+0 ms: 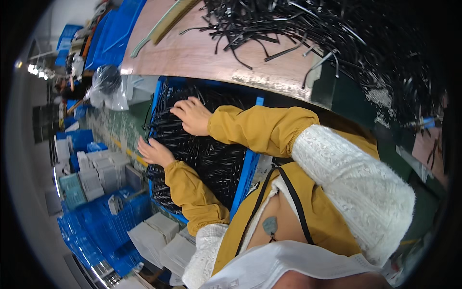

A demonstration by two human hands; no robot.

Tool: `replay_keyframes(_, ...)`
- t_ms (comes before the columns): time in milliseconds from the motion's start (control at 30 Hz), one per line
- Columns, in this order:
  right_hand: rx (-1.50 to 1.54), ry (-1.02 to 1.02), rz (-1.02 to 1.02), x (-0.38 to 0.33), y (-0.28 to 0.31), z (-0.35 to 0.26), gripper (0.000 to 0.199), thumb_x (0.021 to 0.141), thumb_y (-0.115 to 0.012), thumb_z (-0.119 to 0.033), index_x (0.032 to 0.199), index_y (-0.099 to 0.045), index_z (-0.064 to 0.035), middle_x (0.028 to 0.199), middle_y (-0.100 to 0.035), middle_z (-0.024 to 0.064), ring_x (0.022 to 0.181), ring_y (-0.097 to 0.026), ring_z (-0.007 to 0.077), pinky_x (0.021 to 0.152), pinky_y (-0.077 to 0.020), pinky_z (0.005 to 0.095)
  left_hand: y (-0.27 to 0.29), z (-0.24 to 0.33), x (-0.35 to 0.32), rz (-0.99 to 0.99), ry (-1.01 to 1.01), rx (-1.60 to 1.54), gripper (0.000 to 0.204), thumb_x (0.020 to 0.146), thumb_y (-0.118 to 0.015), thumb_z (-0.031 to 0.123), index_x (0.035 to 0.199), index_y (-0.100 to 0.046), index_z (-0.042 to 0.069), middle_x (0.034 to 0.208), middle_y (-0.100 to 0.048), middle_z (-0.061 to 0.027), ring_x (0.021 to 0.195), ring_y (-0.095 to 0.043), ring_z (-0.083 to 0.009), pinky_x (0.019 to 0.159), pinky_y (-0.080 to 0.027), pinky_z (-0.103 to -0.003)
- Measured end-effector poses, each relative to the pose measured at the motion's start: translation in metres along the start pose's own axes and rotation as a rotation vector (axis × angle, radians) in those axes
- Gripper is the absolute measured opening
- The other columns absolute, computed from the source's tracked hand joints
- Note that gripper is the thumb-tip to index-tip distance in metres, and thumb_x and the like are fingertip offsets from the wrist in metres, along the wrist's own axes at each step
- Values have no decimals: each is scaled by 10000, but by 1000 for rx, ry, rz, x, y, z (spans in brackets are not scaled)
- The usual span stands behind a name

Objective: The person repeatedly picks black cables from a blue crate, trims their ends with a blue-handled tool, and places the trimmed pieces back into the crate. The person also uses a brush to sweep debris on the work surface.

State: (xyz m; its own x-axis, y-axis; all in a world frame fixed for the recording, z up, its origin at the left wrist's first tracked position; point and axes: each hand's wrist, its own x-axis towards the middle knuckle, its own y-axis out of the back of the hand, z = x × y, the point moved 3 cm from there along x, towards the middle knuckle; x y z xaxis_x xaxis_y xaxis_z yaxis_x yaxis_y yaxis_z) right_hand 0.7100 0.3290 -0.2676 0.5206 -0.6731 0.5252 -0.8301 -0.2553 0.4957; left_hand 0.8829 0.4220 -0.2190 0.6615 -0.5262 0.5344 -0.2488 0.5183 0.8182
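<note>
Workbench, brown top, curving across the upper view; 1 big loose heap of black plastic strips on it, too many to count, several hanging over the worn front edge. 1 greenish flat bar lies at the bench's left end. Below the bench edge, 1 blue plastic crate packed full of black strips, uncountable. 2 hands in the crate, both in mustard sleeve covers over white knit. Right hand flat on the strips near the crate's far end, fingers spread and pointing left, nothing pinched. Left hand at the crate's left rim, palm down on the strips, fingers together, tips partly hidden; cannot tell if it grips any. 1 clear plastic bag of dark material beside the crate's far corner. Further blue crates and several white cartons on the floor at left. Floor green-speckled with 1 yellow line. Factory room, lamps far left.
</note>
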Motion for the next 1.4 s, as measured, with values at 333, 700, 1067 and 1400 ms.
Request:
replay_keyframes(333,312,-31,-67,-107,174,-6,346,852,-636,-17,1196,-655,-42,1168,-637,131,1065,-646,363,908,-541,418,-63,37,2,-395,-544,210,277,1001,-495,324,977,-692,131,1043,-673,-49,1070,-609,-311,931,-440,-518)
replay_keyframes(700,-568,-562,612,-309,426,0,120,889,-613,76,935,-695,3,718,-559,103,520,-488,205,488,-360,334,-34,174,27,-165,-394,-273,517,972,-624,310,1438,-567,94,1455,-534,-214,1351,-477,-385,1135,-352,-494)
replay_keyframes(1067,-776,-683,529,-304,421,13,136,751,-651,52,835,-704,-40,664,-552,120,520,-551,293,479,-420,379,-235,606,189,-716,-474,-1211,913,940,-604,637,1586,-373,33,1568,-429,-270,1480,-378,-381,1212,-290,-428)
replay_keyframes(1400,-880,-653,429,-327,414,35,61,724,-722,-107,775,-740,-135,632,-548,69,500,-540,256,464,-416,378,-222,619,65,-989,-746,-1141,682,1016,-550,539,1454,-565,17,1516,-529,-201,1450,-443,-295,1201,-321,-378)
